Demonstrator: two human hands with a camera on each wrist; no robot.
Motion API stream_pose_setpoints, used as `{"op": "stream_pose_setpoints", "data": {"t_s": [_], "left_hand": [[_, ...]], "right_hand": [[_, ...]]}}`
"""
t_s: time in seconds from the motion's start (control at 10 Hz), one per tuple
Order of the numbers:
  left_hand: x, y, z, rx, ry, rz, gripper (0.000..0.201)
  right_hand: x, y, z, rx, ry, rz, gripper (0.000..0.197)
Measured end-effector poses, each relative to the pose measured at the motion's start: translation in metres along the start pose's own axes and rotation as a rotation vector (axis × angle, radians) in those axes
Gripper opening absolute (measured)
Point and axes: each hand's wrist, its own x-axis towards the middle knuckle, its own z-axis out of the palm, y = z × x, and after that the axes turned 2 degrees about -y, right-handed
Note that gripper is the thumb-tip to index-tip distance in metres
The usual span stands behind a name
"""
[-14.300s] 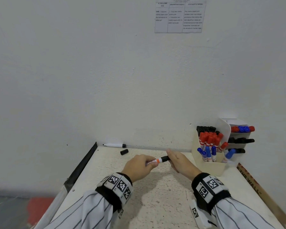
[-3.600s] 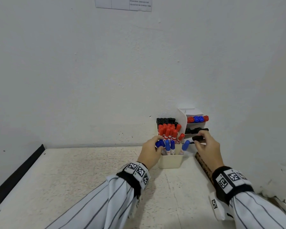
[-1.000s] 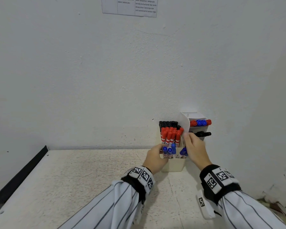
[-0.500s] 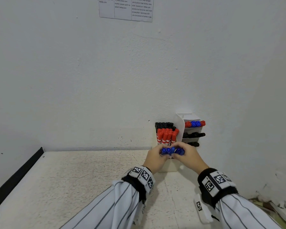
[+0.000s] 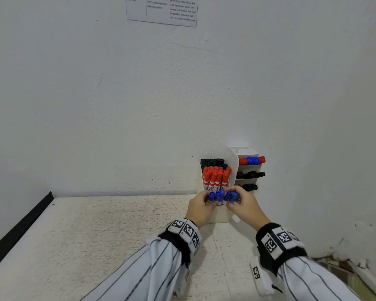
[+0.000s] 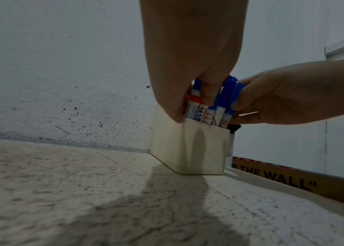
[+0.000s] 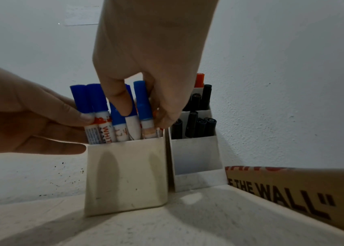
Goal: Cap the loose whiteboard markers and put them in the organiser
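Two hands: both meet at the front compartment of the organiser [image 7: 125,174], a cream box standing on the speckled table [image 5: 109,235] against the wall.
Blue markers [image 7: 98,99]: capped, upright in the front compartment; barrels show "WHIT" in orange lettering.
Left hand [image 5: 199,208]: fingers curled against the left side of the blue markers, thumb tip pressing a barrel just under its cap; a full grip cannot be told.
Right hand [image 5: 245,208]: fingertips pinch the rightmost blue marker [image 7: 143,101] at its cap, thumb in front, other fingers behind it.
Red markers [image 5: 215,178]: capped, in the row behind the blue ones.
Black markers [image 5: 212,162]: capped, in the rearmost row.
Side tiers [image 5: 248,168]: red and blue caps on top, black pens in the two tiers below.
Cardboard strip [image 7: 293,191]: lies along the table's right edge, printed "THE WALL".
Wall sheet [image 5: 161,9]: printed table; text too small to read.
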Motion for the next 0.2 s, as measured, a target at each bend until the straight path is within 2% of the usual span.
{"op": "stream_pose_setpoints", "data": {"t_s": [0.1,0.2], "left_hand": [[-0.0072,0.0008,-0.0057,-0.009,-0.002,-0.004,0.043],[-0.0124,-0.0019,-0.0148,-0.006,0.027,-0.074,0.048]], "right_hand": [[-0.0041,-0.0031,0.0045,-0.033,0.088,0.08,0.045],[-0.0073,-0.0038,0.0014,-0.118,0.201,0.265,0.027]]}}
